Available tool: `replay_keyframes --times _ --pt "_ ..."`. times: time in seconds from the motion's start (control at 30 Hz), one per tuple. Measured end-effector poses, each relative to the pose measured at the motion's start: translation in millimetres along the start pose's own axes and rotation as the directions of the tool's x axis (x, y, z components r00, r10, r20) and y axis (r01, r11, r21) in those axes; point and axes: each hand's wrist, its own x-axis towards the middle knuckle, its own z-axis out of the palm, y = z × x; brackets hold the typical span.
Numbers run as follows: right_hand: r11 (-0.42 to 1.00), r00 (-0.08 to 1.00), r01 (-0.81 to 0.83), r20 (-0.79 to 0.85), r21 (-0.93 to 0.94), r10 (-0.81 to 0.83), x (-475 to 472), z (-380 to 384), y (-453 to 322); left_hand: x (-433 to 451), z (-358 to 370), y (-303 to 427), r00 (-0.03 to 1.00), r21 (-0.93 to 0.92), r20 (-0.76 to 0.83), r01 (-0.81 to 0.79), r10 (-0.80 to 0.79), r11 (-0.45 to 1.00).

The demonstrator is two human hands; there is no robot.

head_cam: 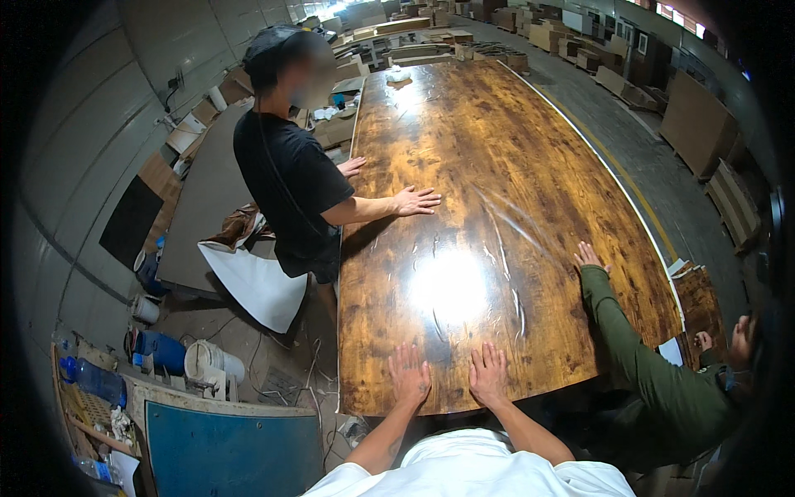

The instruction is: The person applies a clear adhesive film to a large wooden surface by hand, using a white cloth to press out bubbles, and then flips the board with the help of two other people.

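Note:
A long, glossy wood-grain laminate sheet (397,298) covers the large panel in front of me, with creases and bubbles along its middle. My left hand (410,376) lies flat on its near end, left of centre, fingers spread a little. Flat on the same end, to the right, rests my right hand (489,374). Neither hand holds anything. A bright reflection shows beyond my hands. A co-worker in a black shirt has one hand (417,201) on the sheet and the other at its left edge. From the right, a person's green sleeve (627,329) reaches over, the hand on the sheet.
At the lower left stands a cabinet with a blue panel (230,450), near a white bucket (214,362) and a blue drum (159,351). Loose white-backed sheeting (258,286) hangs behind the black-shirted co-worker. Cables lie on the floor. A wood-grain offcut (699,298) is at the right edge.

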Motion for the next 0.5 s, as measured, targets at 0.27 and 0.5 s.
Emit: replay_keyframes --times 0.27,0.5 --pt "1.000 1.000 -0.003 0.002 0.020 0.003 1.1 -5.2 -2.2 0.5 1.6 -0.9 1.000 -0.012 -0.004 0.003 -0.003 1.000" --pt "1.000 0.999 -0.013 0.031 0.002 0.013 3.4 -14.7 -6.1 2.8 -1.3 0.7 0.999 -0.011 -0.038 -0.018 0.018 1.000"
